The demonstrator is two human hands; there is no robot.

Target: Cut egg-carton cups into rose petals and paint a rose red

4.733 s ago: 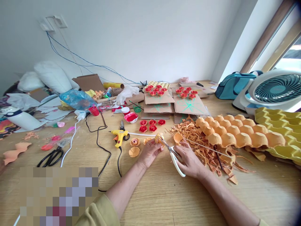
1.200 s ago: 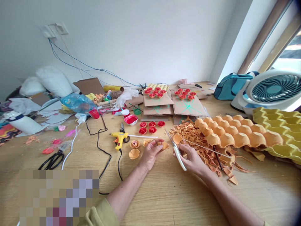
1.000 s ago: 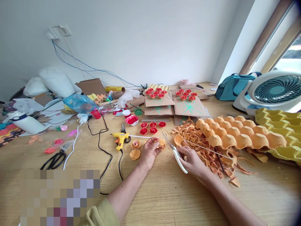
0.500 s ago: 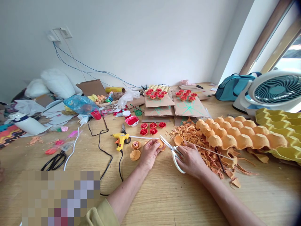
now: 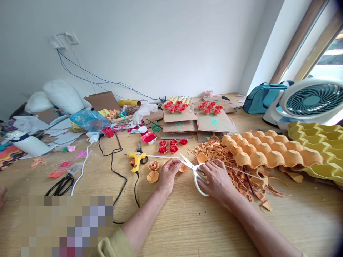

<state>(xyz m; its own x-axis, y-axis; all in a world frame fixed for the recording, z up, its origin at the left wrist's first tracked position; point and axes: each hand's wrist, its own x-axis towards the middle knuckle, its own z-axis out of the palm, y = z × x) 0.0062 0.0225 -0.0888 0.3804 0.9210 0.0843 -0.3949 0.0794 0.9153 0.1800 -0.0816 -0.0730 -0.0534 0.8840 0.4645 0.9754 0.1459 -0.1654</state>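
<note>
My left hand (image 5: 168, 176) is closed in a pinch, with the piece between its fingertips mostly hidden; it appears to be orange egg-carton pulp. White-handled scissors (image 5: 198, 182) are gripped in my right hand (image 5: 215, 178), their blades pointing at my left fingertips. Just behind those fingertips sits an orange egg-carton cup (image 5: 183, 168). Another orange cup (image 5: 202, 158) rests beyond the scissors. To the left of my left hand are a cut cup with slits (image 5: 153, 177) and a partly formed orange flower (image 5: 153, 165).
A yellow glue gun (image 5: 136, 159) with a white glue stick lies left, its black cord trailing forward. Red paper roses (image 5: 173, 149) sit ahead. Orange scraps (image 5: 238, 175) and an orange egg tray (image 5: 265, 150) fill the right, near a white fan (image 5: 311, 101). Red paint fills a bowl (image 5: 149, 138).
The orange piece at my left fingertips showed its round face before and is now mostly out of sight. The scissors stay close to those fingertips. The whole view has shifted slightly.
</note>
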